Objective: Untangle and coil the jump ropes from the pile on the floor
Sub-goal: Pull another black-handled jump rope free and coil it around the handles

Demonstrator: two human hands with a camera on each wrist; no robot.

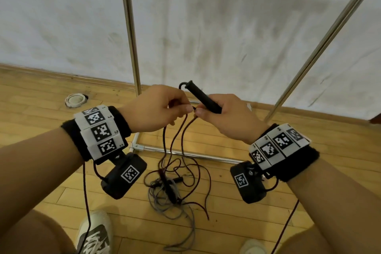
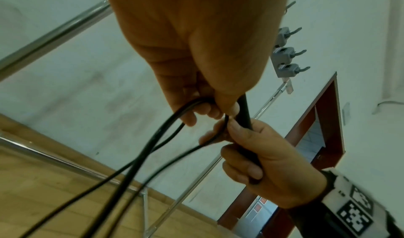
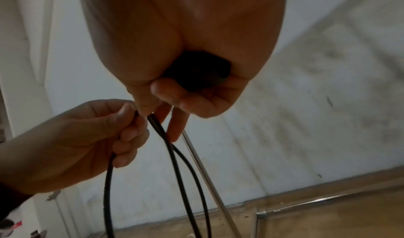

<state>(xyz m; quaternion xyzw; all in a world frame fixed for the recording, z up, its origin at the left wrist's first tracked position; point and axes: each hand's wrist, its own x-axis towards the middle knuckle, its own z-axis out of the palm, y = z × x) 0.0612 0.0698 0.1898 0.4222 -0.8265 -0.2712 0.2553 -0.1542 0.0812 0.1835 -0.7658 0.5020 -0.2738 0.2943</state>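
Above the wooden floor [image 1: 51, 97], near its wall edge, a person holds one dark rope [image 1: 186, 128] at chest height while the rest of the pile [image 1: 173, 189] lies tangled below, between the two shoes. The right hand [image 1: 224, 118] wraps a black handle [image 1: 203, 97] in its curled fingers, handle tip pointing up and away, and pinches the rope between thumb and forefinger just below it. The left hand [image 1: 156, 108] meets it thumb to thumb, fingers curled round a loop of the same rope, with strands hanging from both hands down into the pile.

Both wrists are raised and turned inward, knuckles up, the hands touching at the thumbs in front of a metal rack [image 1: 132, 47] that stands by the wall.

The risk from here appears to lie below: the hanging strands run straight into a knot of dark and grey [image 1: 165, 206] ropes, so a hard pull to form the next loop would likely tighten the snarl or drag the grey rope up with it. The loop in the left hand could also slip if the pinch loosens as the hands part. Coiling looks barely begun.
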